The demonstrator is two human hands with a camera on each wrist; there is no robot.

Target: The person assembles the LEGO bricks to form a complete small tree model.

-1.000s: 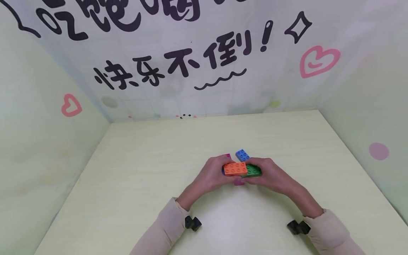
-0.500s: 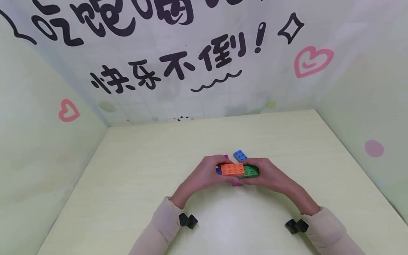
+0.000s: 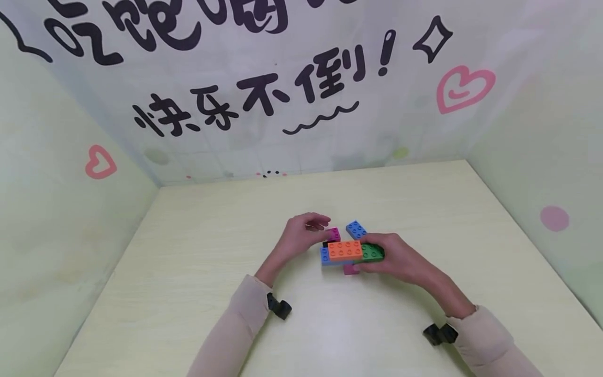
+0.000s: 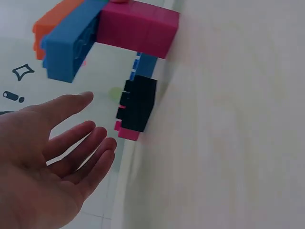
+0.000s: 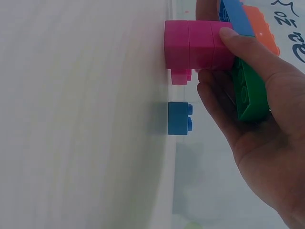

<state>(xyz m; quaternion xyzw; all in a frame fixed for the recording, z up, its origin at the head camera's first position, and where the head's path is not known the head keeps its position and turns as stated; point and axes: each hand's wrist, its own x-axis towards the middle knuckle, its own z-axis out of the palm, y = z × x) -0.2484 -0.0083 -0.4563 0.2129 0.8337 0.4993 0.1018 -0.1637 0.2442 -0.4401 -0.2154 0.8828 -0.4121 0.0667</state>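
Note:
My right hand (image 3: pixel 400 256) grips a joined block build by its green brick (image 3: pixel 372 252). An orange brick (image 3: pixel 345 250) lies on top, bridging the green brick and a blue brick (image 4: pixel 64 52). Beneath them a column of pink bricks (image 5: pixel 190 45) reaches down to the tabletop or close to it; my right thumb touches its upper part in the right wrist view. To the left, my left hand (image 3: pixel 301 235) holds nothing, fingers loosely extended. Its fingertips are near a black brick (image 4: pixel 137 102) and a loose pink brick (image 3: pixel 334 234) behind the build.
A loose blue brick (image 3: pixel 355 229) lies on the pale wooden table (image 3: pixel 235 209) behind the build. Printed walls (image 3: pixel 301 152) enclose the back and both sides of the table.
My left hand has let go of the build's left end and moved back and slightly left, uncovering the blue brick. The right hand keeps its grip.

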